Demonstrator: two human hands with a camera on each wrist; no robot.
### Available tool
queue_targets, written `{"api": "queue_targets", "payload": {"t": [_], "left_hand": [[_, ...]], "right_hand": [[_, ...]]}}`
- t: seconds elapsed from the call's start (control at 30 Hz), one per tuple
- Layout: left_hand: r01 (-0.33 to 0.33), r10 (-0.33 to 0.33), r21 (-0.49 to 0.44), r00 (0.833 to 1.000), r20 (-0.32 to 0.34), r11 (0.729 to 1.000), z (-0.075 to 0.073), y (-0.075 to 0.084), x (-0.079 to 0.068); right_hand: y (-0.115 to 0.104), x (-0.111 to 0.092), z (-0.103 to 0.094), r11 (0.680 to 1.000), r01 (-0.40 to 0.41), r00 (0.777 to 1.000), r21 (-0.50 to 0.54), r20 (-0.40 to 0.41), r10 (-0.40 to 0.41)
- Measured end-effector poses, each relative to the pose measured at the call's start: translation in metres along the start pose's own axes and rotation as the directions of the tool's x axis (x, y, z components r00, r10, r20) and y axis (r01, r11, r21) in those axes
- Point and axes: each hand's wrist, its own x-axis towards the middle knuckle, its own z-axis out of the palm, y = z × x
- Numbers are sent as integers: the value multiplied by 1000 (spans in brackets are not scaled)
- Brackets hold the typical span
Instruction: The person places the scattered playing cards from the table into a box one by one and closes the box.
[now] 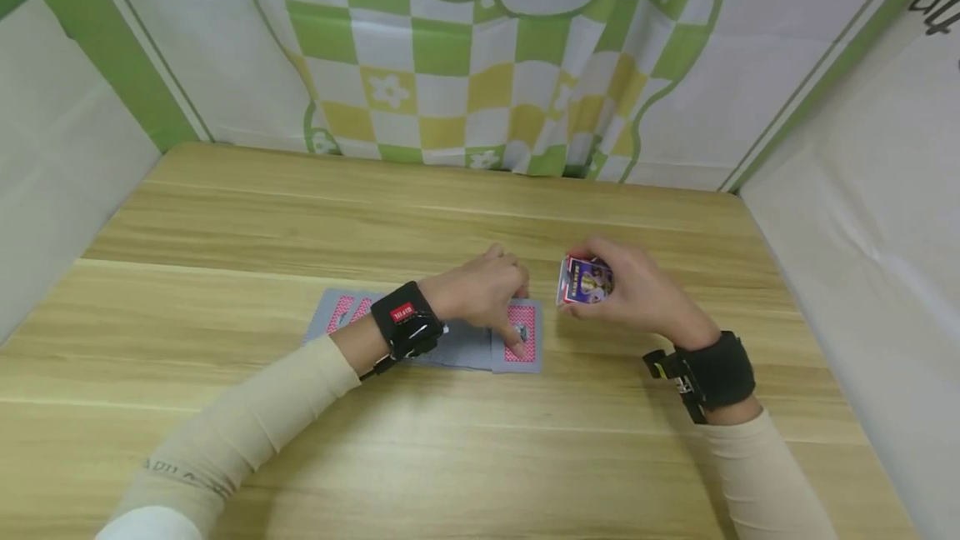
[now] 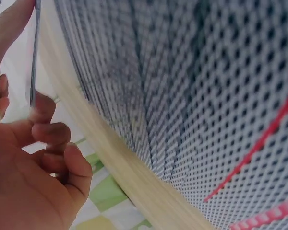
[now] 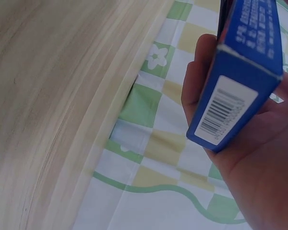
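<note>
Playing cards with grey borders and red patterned backs lie overlapped in a row across the middle of the table. My left hand reaches over the right end of this row. Its thumb and fingers pinch the end playing card by opposite edges; in the left wrist view that card shows edge-on, apart from the others. To the right, my right hand grips a small card box with a purple printed front. The right wrist view shows the box's blue end with a barcode label.
A light wood-grain table lies under both hands. Behind its back edge hangs a green, yellow and white checked cloth. White panels stand along the left and right sides. Both wrists wear black straps.
</note>
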Motion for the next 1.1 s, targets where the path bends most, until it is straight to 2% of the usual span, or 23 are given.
{"api": "queue_targets", "payload": {"t": [0.37, 0.5, 0.63, 0.67, 0.73, 0.83, 0.9, 0.97, 1.03, 1.1], "left_hand": [[-32, 27, -62, 997, -78, 998, 0, -3, -6], [-121, 116, -126, 992, -48, 985, 0, -4, -6], [-219, 217, -195, 976, -31, 956, -2, -2, -9], [-216, 213, -214, 976, -38, 953, -3, -1, -11], [-173, 162, -269, 985, -64, 948, -6, -1, -17], [-92, 43, -362, 989, -142, 928, -11, -5, -24], [-36, -55, -440, 980, -192, 897, -13, -10, -28], [-17, -129, -533, 963, -236, 846, -14, -14, -31], [3, -203, -634, 949, -243, 773, -15, -16, -34], [4, -254, -737, 940, -228, 676, -17, -15, -37]], "right_hand": [[-2, 2, 2, 1000, -17, 999, 5, 33, 17], [-3, 1, 3, 1000, -11, 999, -5, 37, 11], [-4, -2, 4, 1000, -17, 999, -10, 29, 17], [-4, -3, 4, 1000, -21, 999, -10, 28, 21], [-5, -4, 4, 1000, -27, 999, -10, 25, 27], [-5, -3, 4, 1000, -31, 999, -5, 25, 31], [-6, -2, 3, 1000, -29, 999, -2, 25, 29], [-7, -1, 3, 1000, -27, 999, -2, 24, 27], [-7, 0, 3, 1000, -24, 999, -3, 24, 24], [-8, 0, 4, 1000, -23, 999, -2, 23, 23]]}}
